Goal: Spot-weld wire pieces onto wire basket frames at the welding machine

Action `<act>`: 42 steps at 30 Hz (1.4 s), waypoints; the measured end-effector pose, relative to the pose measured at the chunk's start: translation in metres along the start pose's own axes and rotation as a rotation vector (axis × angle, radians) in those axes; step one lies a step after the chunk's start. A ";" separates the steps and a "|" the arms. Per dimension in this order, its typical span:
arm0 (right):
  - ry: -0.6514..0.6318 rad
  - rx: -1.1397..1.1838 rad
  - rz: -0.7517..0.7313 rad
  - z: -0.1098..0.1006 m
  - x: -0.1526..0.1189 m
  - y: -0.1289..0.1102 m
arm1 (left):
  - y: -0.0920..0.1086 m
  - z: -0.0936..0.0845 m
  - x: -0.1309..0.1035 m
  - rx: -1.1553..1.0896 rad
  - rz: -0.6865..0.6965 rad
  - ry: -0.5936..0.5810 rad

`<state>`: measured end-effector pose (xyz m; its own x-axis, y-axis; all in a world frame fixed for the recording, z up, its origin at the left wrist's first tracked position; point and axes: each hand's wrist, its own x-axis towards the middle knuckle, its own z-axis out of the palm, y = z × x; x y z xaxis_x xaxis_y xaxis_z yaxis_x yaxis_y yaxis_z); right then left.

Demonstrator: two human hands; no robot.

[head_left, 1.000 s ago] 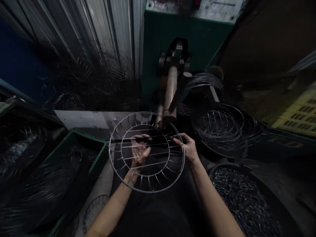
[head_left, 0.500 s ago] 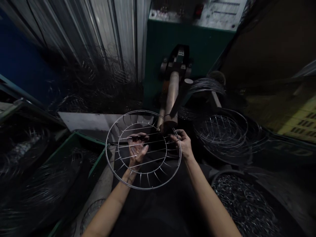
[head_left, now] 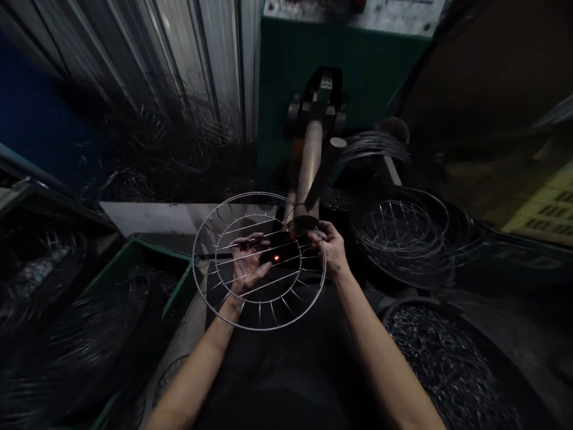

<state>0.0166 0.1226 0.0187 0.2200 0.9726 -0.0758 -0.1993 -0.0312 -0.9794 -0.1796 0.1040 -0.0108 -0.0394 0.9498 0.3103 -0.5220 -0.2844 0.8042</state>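
A round wire rack, with two rings joined by short spokes and several cross wires, is held tilted in front of me. My right hand pinches its right rim close to the end of a machine's metal arm. Below the rack, seen through the wires, my left hand is palm up with fingers spread; dark marks or small dark bits show at its fingers. The rack's far right edge meets the arm's tip. An orange spark glows just below that tip.
The machine's green cabinet stands ahead. To the right are a stack of wire racks and a tub of small metal pieces. A green bin with wire parts is on the left. A yellow crate sits far right.
A glowing orange spark has appeared near the arm's tip. The rack has tilted slightly, its near rim higher in view. Both hands keep nearly the same places.
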 end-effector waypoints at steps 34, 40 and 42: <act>-0.020 -0.167 -0.087 -0.016 0.002 0.003 | 0.009 -0.008 -0.011 0.017 -0.171 -0.013; -0.004 -0.195 -0.106 -0.030 -0.012 0.008 | 0.040 -0.017 0.023 -0.362 -0.816 -0.219; -0.002 -0.210 -0.130 -0.029 -0.008 0.009 | 0.045 -0.014 0.035 -0.460 -0.934 -0.293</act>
<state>0.0405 0.1084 0.0050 0.2287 0.9720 0.0532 0.0332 0.0469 -0.9984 -0.2163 0.1261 0.0291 0.7135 0.6803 -0.1677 -0.5125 0.6699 0.5371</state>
